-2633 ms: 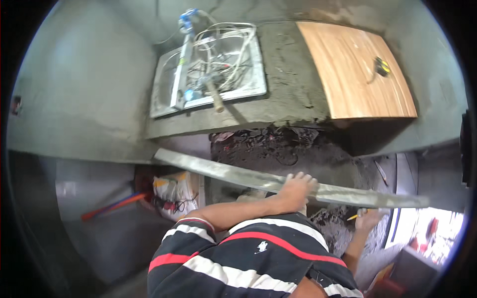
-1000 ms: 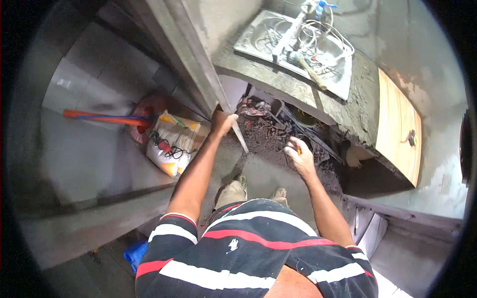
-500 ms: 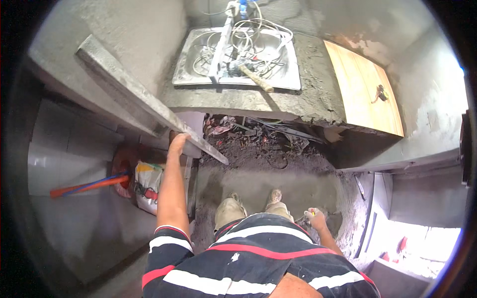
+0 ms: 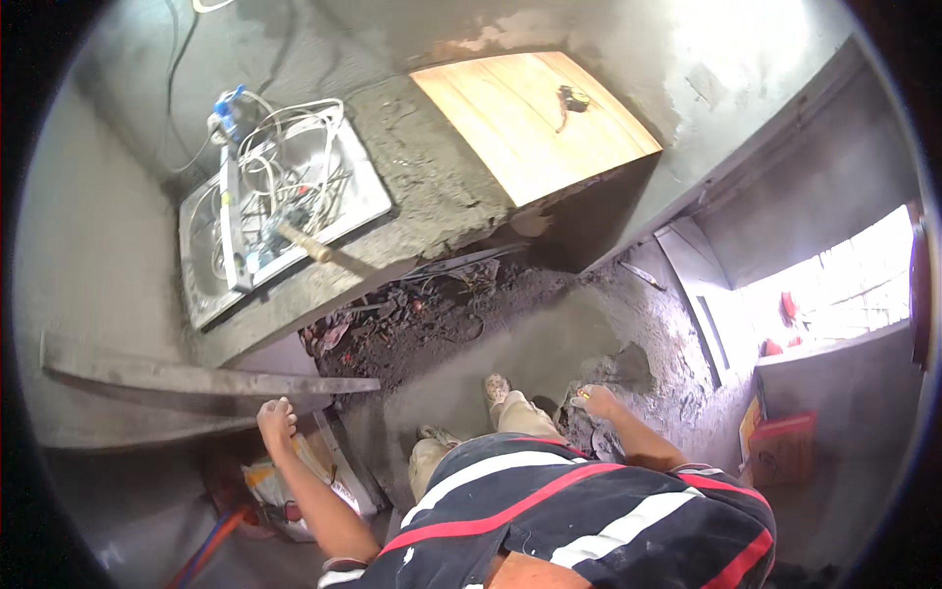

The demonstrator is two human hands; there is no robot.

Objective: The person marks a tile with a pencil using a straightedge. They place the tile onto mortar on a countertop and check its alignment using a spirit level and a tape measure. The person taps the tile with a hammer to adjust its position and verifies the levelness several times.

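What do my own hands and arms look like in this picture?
Your left hand and right hand are bare, with no gloves visible. Neither wrist shows a watch or band. The forearms are uncovered too, below the short sleeves of a dark shirt with red and white stripes.

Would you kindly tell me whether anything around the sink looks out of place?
Yes: white cords lie tangled in the sink and a wooden handle juts over its rim, odd for a sink; debris litters the floor below.
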